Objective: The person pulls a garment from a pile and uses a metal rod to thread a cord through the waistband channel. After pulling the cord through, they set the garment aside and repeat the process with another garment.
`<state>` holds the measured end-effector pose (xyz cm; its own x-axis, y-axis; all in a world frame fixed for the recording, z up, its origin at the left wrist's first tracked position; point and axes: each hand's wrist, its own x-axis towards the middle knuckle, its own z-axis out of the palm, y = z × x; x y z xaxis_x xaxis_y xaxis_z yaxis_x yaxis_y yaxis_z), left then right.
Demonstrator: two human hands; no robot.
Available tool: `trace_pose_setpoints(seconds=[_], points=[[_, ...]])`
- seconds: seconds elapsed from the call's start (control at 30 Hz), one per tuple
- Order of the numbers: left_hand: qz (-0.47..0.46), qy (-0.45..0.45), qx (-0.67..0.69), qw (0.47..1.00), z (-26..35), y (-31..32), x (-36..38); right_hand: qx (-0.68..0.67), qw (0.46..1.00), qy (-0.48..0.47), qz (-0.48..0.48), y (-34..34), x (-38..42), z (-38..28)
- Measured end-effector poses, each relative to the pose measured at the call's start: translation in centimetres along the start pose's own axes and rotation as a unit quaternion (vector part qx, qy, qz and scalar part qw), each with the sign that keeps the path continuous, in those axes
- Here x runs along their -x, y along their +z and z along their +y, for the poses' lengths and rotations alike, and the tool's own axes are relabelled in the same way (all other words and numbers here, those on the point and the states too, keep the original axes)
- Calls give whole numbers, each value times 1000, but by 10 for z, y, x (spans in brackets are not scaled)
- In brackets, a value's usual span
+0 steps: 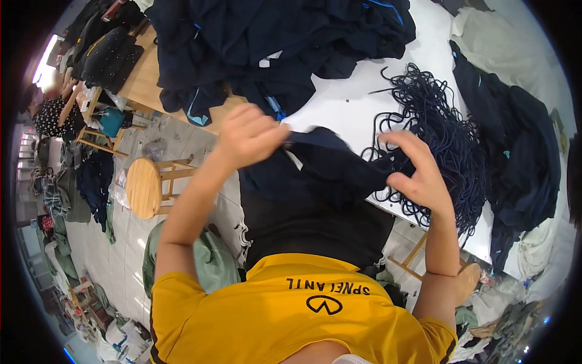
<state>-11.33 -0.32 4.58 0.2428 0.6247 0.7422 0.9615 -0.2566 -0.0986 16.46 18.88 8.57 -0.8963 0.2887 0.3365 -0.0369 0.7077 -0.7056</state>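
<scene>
A dark navy garment (321,164) hangs in front of me, over my lap and the near edge of the white table. My left hand (251,136) is closed in a fist on its upper left part, where a small white label (294,159) shows. On the other side, my right hand (421,173) has thumb and forefinger curved well apart, with the garment's right end at the gap between them. Just beyond that hand lies a tangled heap of navy cords (430,133). Slight blur covers both hands.
A large pile of navy garments (273,36) covers the far part of the white table (345,100). More dark clothing (515,145) hangs along the right edge. A round wooden stool (143,188) stands at left. Another person (57,118) sits farther back on the left.
</scene>
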Motion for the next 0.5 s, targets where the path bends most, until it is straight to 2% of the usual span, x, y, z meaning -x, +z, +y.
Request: trace_pose_setpoints(seconds=[0.03,0.13,0.2,0.27,0.3,0.33,0.4,0.43,0.47,0.5], points=[[50,9,22,998,11,16,-12,-6,1000,27,-11,4,-5,-8],[65,-23,69,995,53,43,-47,-88,991,67,-69,23,-16,-24],[114,-118,81,983,64,49,-51,-85,989,121,15,20,-9,-22],[165,-276,45,946,83,61,-40,-145,964,220,45,1,-4,-31],[126,-332,78,932,89,59,-31,-139,959,239,62,-5,1,-31],[86,-373,165,909,91,60,-23,-113,964,235,54,-11,3,-30],[7,-438,336,834,91,60,-14,-75,966,240,55,-17,5,-30],[-78,-446,396,799,86,51,-14,-82,959,262,66,-19,6,-27],[-127,-398,389,821,79,46,-8,-89,952,283,76,-20,7,-21],[-192,-391,439,786,72,36,-6,-75,954,283,66,-22,12,-12]])
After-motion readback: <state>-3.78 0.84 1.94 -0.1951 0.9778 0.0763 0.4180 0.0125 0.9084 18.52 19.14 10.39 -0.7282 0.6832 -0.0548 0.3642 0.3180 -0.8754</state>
